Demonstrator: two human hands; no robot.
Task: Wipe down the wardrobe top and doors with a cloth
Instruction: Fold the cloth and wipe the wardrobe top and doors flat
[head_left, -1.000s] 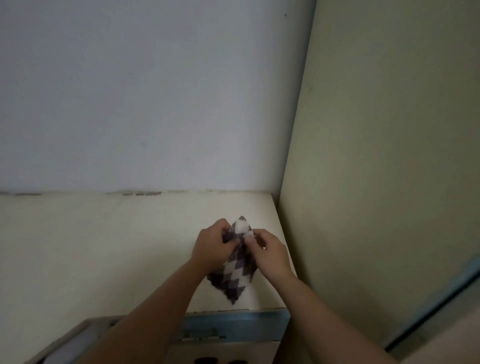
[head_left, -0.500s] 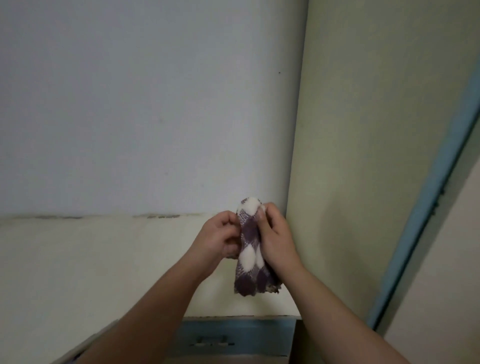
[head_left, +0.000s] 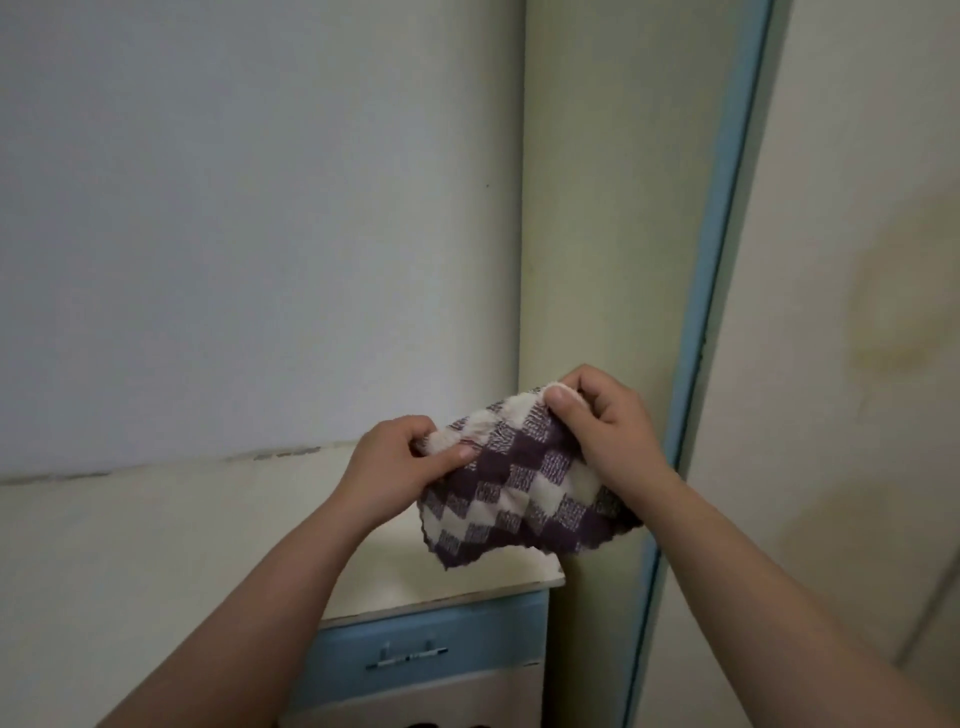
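A purple-and-white checked cloth (head_left: 524, 488) is spread out in the air between my two hands. My left hand (head_left: 395, 467) pinches its left top corner, and my right hand (head_left: 608, 421) grips its right top edge. The cloth hangs above the right end of a cream cabinet top (head_left: 156, 545). Just to the right stands the tall pale-green side panel of the wardrobe (head_left: 613, 208), with a blue front edge strip (head_left: 722, 234). A cream wardrobe door (head_left: 857, 260) fills the far right.
A grey-white wall (head_left: 260, 208) rises behind the cabinet top. Below the top's front edge is a blue drawer front (head_left: 467, 644) with a metal handle (head_left: 408, 657). A yellowish stain marks the door at the right.
The cloth was bunched and folded narrow between my hands; now my hands have moved apart and up, and the cloth is opened out wide. The view has turned right, showing more of the wardrobe.
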